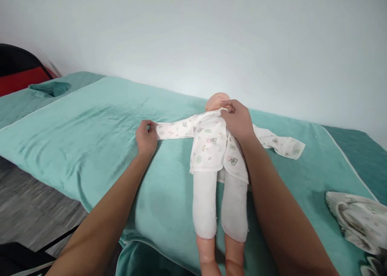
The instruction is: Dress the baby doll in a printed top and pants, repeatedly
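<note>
A baby doll (217,100) lies on its back in a white printed baby shirt (208,147) and white leggings (204,203). Its bare lower legs point toward me. My left hand (146,139) is closed on the cuff of the sleeve stretched out to the left. At the collar, just below the doll's head, the curled fingers of my right hand (238,120) grip the shirt's edge. The front of the shirt overlaps near the middle, partly covered by my right hand and forearm. Its other sleeve (281,143) lies flat to the right, with a loose-looking end.
A teal cover (99,139) is spread over the bed under the doll, against a white wall (181,38). Crumpled printed cloth (359,219) lies at the right edge. A black and red chair (21,72) stands at far left; grey flooring (33,199) shows below.
</note>
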`<action>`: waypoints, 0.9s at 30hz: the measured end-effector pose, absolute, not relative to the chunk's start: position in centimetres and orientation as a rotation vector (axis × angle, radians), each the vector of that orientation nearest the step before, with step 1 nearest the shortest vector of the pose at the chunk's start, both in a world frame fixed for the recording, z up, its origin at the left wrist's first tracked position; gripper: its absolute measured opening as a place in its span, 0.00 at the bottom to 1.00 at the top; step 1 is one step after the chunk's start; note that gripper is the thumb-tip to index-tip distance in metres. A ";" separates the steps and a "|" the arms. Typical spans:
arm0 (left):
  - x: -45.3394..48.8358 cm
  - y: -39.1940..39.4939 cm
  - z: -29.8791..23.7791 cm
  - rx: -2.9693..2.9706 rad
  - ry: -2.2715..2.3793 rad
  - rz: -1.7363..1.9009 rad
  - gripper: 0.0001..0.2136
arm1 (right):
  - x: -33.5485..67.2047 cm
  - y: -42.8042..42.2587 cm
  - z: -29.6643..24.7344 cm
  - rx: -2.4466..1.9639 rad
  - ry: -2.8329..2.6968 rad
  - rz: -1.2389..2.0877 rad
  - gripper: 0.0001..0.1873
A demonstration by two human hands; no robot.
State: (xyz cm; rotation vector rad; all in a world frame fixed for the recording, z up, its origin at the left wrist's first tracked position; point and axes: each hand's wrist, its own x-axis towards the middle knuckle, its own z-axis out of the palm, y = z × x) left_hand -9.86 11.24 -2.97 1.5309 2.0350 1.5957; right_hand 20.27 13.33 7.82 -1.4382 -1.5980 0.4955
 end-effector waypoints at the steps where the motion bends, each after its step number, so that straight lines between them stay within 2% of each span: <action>1: -9.9 11.2 -3.0 1.529 2.055 1.612 0.04 | 20.5 13.2 7.6 -1.395 -1.524 0.525 0.15; 9: -10.1 11.4 -3.1 1.597 2.145 1.498 0.07 | 20.7 13.3 6.8 -1.284 -1.270 0.575 0.10; 14: -10.0 11.5 -3.1 1.687 2.158 1.406 0.07 | 20.8 13.1 6.8 -1.344 -1.401 0.542 0.09; 20: -9.8 9.8 -2.5 1.766 2.174 1.482 0.08 | 21.1 9.2 6.4 -1.254 -1.497 0.382 0.12; 24: -9.2 7.5 -2.1 2.083 2.095 1.500 0.11 | 22.5 5.9 5.2 -1.191 -1.391 0.402 0.11; 27: -7.5 5.9 -1.6 2.339 1.889 1.332 0.11 | 25.1 4.6 4.2 -1.418 -1.226 0.368 0.12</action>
